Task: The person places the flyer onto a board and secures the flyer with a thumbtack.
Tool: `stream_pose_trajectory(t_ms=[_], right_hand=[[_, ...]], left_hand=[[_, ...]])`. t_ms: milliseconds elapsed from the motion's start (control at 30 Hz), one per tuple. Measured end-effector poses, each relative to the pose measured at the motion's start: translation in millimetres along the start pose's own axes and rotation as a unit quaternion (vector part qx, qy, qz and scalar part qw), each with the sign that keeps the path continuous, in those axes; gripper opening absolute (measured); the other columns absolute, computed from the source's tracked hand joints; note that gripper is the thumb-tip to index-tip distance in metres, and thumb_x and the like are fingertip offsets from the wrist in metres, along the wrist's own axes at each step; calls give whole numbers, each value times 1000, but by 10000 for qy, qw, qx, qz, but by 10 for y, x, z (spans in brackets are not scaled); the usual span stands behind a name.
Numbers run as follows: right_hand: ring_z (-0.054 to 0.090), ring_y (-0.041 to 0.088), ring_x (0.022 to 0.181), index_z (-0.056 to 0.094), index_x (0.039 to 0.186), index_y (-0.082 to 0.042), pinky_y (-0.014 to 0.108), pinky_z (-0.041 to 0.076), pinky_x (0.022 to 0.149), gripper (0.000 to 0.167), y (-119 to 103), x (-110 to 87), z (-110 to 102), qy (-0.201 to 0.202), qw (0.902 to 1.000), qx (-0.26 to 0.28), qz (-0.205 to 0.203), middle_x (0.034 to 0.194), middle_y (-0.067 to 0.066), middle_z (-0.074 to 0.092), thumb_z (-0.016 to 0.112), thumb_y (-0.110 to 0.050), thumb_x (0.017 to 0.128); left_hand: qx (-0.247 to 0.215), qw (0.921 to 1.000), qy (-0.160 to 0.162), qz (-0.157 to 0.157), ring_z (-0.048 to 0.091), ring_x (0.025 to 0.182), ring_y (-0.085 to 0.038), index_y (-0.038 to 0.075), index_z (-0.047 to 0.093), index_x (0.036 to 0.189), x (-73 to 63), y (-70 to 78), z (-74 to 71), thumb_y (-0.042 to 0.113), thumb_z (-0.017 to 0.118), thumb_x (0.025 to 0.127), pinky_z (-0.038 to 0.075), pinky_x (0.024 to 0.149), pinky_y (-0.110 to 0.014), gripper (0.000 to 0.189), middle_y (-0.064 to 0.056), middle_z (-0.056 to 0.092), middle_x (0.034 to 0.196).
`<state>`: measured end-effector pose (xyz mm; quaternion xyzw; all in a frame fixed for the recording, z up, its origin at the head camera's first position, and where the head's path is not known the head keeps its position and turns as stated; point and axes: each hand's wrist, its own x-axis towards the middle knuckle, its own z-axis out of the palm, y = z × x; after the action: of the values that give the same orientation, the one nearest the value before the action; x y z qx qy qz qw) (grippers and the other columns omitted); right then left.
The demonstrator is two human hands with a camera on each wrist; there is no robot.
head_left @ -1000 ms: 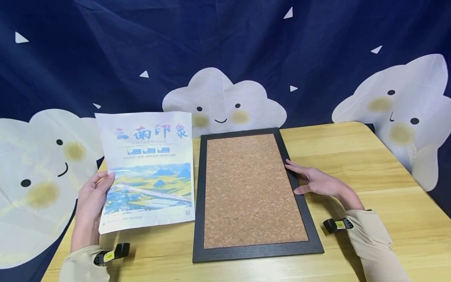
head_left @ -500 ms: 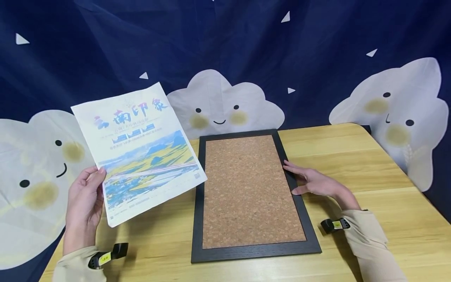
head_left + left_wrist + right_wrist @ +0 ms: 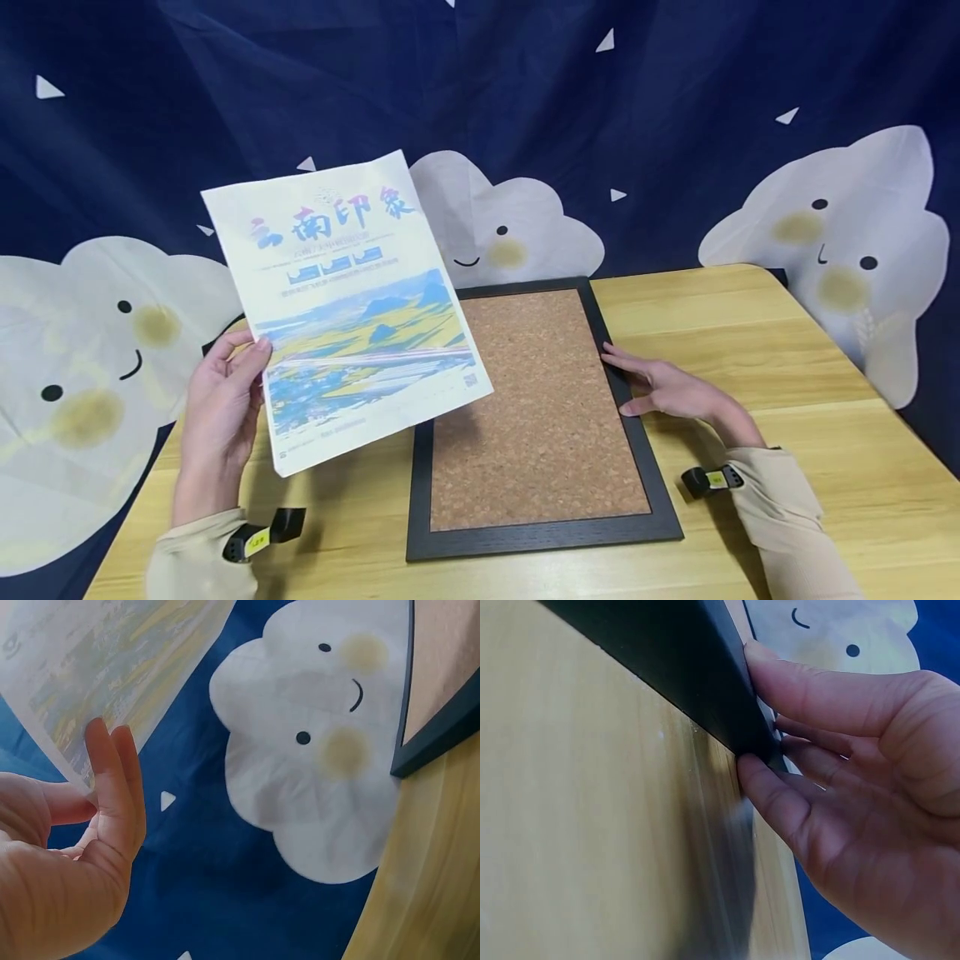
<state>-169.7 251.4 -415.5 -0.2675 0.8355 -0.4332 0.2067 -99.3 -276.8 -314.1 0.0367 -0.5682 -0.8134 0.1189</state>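
My left hand (image 3: 225,408) pinches a printed poster (image 3: 360,308) by its left edge, thumb in front and fingers behind. The sheet carries large Chinese characters over a blue and yellow landscape. It is held up, tilted, overlapping the upper left of a black frame (image 3: 547,537) in the head view. This frame lies on the table and surrounds a brown cork panel (image 3: 540,433). Against the frame's right side rests my right hand (image 3: 671,387), its fingers fairly straight. In the right wrist view, thumb and fingertips touch the frame's dark side (image 3: 682,667).
The wooden table (image 3: 780,400) extends around the frame, widest to the right. Behind it hangs a dark blue cloth (image 3: 525,75) with smiling white clouds and small triangles. Each wrist wears a small black camera, one on the left (image 3: 285,525).
The poster first tilts and rises to the left, then swings right until it overlaps the frame and part of the cork. My right hand and the frame stay in place.
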Motion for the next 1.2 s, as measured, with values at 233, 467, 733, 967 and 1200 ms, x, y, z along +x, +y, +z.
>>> stream_pose_trajectory(t_ms=[233,467,733,967,1200], right_hand=[[10,53,152,29,159,8,39,28,117,87,-2,3,0,-17,10000,6,0,169,29,9,78,-17,92],[11,53,151,29,159,9,56,26,116,87,-6,17,0,-33,10000,5,-23,168,30,9,78,-16,92],[10,53,152,28,158,9,57,24,116,87,-16,26,4,-45,10000,-34,44,168,30,9,78,-15,92],[10,55,151,27,158,11,63,23,114,87,-25,30,2,-80,10000,37,29,168,31,7,77,-14,92],[9,54,151,27,158,11,63,23,114,87,-33,0,-5,-75,9999,130,47,168,30,7,78,-12,91]], left_hand=[[674,9972,60,-333,73,75,-9,4,56,117,63,-122,227,10,63,104,56,58,-20,16,1,79,96],[931,9948,-141,-375,73,74,-7,3,53,118,71,-228,465,7,58,106,56,59,-20,14,3,78,92],[1465,9879,-206,-463,72,72,-6,2,52,122,68,-386,708,2,59,104,56,61,-20,19,9,76,87],[1805,9807,-350,-668,71,75,-8,0,51,132,70,-532,897,2,63,102,55,62,-21,33,4,76,94],[1923,9769,-566,-744,70,72,-10,2,51,140,76,-698,1019,1,65,100,57,62,-23,43,-2,74,95]])
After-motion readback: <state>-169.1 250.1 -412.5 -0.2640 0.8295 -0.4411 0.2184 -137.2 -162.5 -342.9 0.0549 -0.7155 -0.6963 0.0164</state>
